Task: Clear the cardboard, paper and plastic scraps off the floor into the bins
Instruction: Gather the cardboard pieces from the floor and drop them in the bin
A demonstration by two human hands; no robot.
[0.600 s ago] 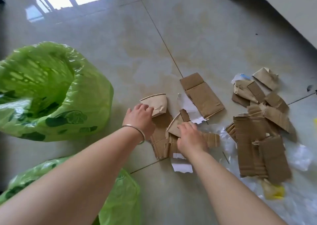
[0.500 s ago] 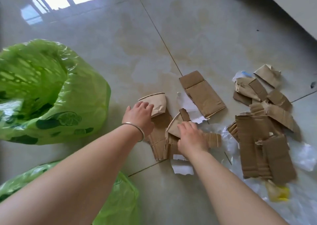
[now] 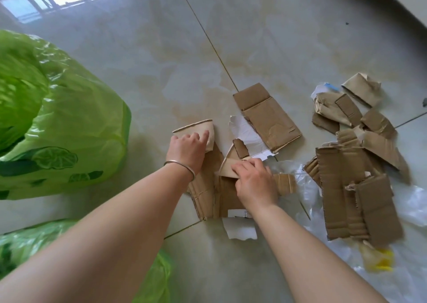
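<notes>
My left hand (image 3: pixel 187 149) grips a flattened tan paper cup (image 3: pixel 198 127) on the tiled floor, fingers curled over its lower half. My right hand (image 3: pixel 254 181) pinches a second flattened paper cup (image 3: pixel 227 167), which lies on folded cardboard (image 3: pixel 205 194). A larger cardboard piece (image 3: pixel 268 115) and torn white paper (image 3: pixel 245 131) lie just beyond my hands. To the right sits a pile of cardboard scraps (image 3: pixel 353 198) on clear plastic (image 3: pixel 420 203). One green bin bag (image 3: pixel 69 117) stands open at the left, and another (image 3: pixel 34 245) is at the bottom left under my arm.
A white paper scrap (image 3: pixel 240 230) lies near my right wrist. A yellow scrap (image 3: pixel 379 258) sits among the plastic at the lower right. A pale furniture edge (image 3: pixel 411 2) crosses the top right corner. Bare tiles stretch beyond the scraps toward the window reflection.
My left fingers have slid further over the first cup. My right hand has closed on the second cup and tipped its near edge up slightly. The view has shifted a little.
</notes>
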